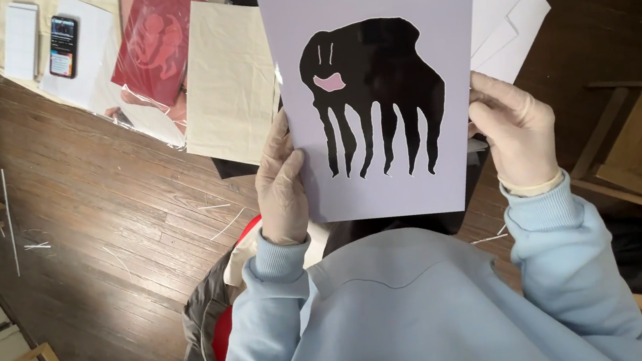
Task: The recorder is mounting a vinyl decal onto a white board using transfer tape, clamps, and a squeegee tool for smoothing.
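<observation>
1. Lilac sheet of paper (391, 174) with a black tentacled cut-out shape (376, 97) is held up in front of the chest, long axis running away from the body.
2. Left hand (282, 184), gloved, pinches the left edge low down, thumb over the front.
3. Right hand (517, 134), gloved, clamps the right edge slightly higher.
4. Both hands sit level-ish, one per side; wooden floor (104, 209) lies beneath.
</observation>
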